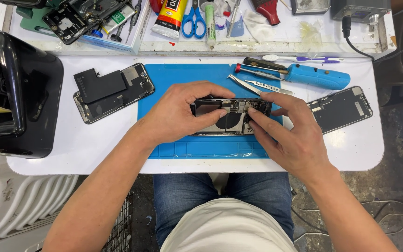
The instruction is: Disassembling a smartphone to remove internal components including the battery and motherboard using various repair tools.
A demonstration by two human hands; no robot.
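Here, opened phone (232, 116) on blue mat (173, 79), between left hand (180, 114), right hand (285, 135)

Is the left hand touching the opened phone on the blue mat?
Touching. The head view shows the left hand gripping the opened phone at its left end, fingers wrapped over its edge, on the blue mat.

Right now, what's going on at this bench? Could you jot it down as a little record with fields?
Setting: white table with a blue work mat
Left hand: grips the left end of an opened phone
Right hand: fingertips press on the phone's right end
Behind the phone: metal tweezers, a small screwdriver, a blue handheld tool
Left of mat: a phone part with a black panel
Right of mat: a phone screen panel
Far edge: blue-handled scissors, a yellow tube
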